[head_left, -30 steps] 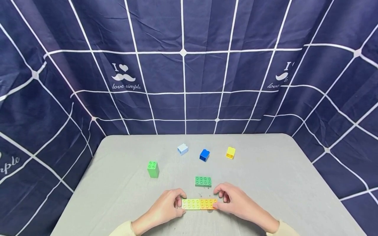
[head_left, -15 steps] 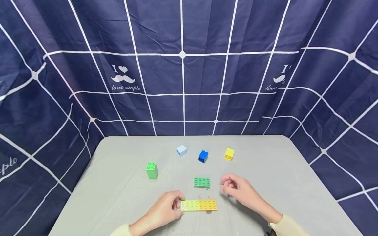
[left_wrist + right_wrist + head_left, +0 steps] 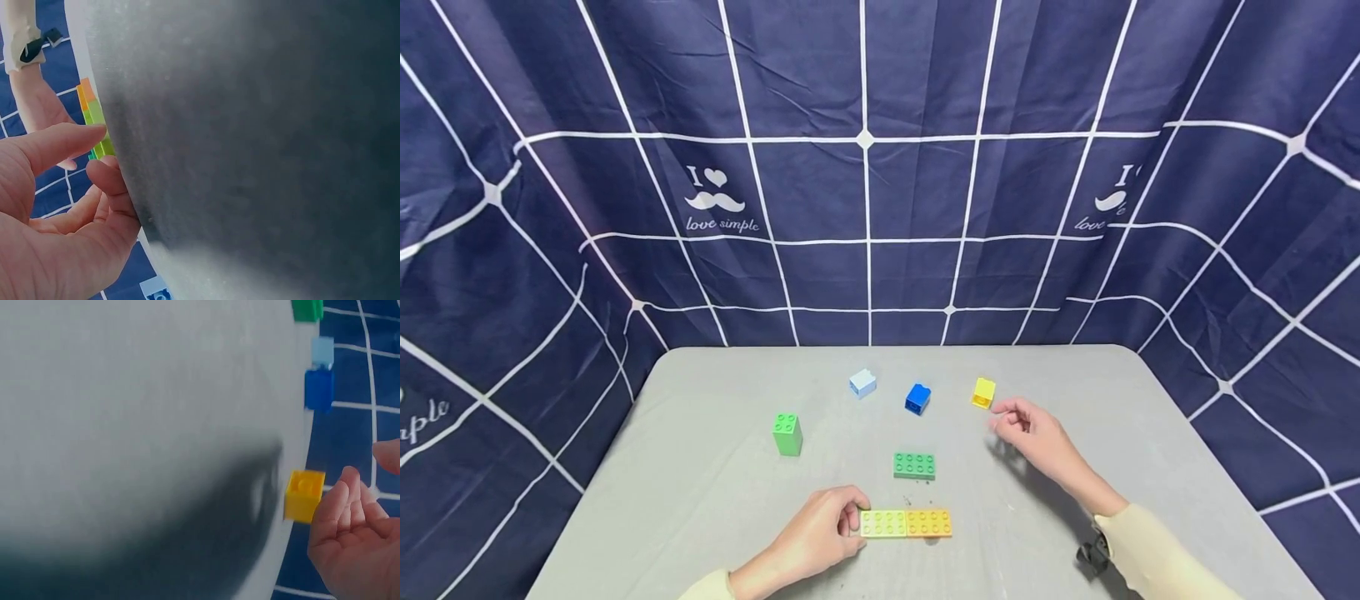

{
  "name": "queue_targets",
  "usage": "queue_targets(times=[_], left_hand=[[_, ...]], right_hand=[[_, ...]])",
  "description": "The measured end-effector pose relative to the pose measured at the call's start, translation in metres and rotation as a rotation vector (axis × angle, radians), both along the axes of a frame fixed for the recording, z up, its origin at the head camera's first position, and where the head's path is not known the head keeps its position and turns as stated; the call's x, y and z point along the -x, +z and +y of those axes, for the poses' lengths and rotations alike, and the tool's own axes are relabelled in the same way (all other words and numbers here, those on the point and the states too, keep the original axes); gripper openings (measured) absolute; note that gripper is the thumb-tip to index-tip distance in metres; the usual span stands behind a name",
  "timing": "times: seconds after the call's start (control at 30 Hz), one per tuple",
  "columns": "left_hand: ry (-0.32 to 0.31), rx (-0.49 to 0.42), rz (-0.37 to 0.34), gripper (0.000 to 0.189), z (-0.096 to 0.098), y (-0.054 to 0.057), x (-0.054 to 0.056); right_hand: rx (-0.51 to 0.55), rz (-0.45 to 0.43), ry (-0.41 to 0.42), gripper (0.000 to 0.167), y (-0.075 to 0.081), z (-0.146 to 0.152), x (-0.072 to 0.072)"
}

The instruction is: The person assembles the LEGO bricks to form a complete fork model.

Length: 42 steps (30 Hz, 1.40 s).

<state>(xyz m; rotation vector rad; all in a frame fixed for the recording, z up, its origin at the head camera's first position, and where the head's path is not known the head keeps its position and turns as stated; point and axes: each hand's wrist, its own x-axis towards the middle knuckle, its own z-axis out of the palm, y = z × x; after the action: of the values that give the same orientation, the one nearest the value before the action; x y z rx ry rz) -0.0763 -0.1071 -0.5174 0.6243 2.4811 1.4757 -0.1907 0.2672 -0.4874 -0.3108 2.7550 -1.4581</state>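
My left hand [image 3: 820, 531] pinches the left end of a flat lime building brick [image 3: 883, 523] between thumb and fingers. End to end with it on its right lies a flat orange brick [image 3: 928, 523]. My right hand [image 3: 1037, 437] hovers over the table with loosely bent fingers and nothing between them. Just beyond its fingertips stands a small yellow brick [image 3: 983, 392]; in the right wrist view this yellow brick [image 3: 304, 495] appears close beside the fingers, and contact cannot be made out. A flat dark green brick [image 3: 914, 466] lies behind the lime and orange pair.
A tall bright green brick [image 3: 787, 435] stands upright on the left of the grey table [image 3: 700, 500]. Towards the back are a light blue brick [image 3: 862, 383] and a dark blue brick [image 3: 917, 398]. A navy curtain with white lines [image 3: 820, 192] surrounds the table's back and sides.
My right hand has let go of the orange brick's right end and moved forward and right, up to the yellow brick. The left hand stays at the lime brick.
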Motion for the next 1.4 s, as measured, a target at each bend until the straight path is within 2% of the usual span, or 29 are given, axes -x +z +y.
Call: queue_targets(times=[0.23,0.43,0.63,0.87,1.1,1.4], left_hand=[[-0.006,-0.001,0.008,0.035,0.001,0.0,0.0],[0.001,-0.007,0.001,0.035,0.001,0.001,-0.001],[0.003,-0.009,-0.002,0.034,0.001,0.001,0.0],[0.006,-0.007,-0.002,0.033,0.001,0.002,0.0],[0.005,-0.017,-0.008,0.033,0.002,0.001,0.0],[0.006,-0.017,-0.006,0.032,0.002,0.0,0.0]], right_hand=[[-0.035,-0.009,-0.049,0.044,-0.004,0.011,0.027],[-0.004,-0.056,-0.044,0.057,-0.005,0.012,0.046],[0.024,-0.113,-0.039,0.058,-0.008,0.009,0.059],[-0.003,-0.14,-0.037,0.055,-0.01,0.008,0.068],[-0.038,-0.151,-0.034,0.046,-0.011,0.009,0.07],[-0.062,-0.188,-0.035,0.051,-0.013,0.009,0.069]])
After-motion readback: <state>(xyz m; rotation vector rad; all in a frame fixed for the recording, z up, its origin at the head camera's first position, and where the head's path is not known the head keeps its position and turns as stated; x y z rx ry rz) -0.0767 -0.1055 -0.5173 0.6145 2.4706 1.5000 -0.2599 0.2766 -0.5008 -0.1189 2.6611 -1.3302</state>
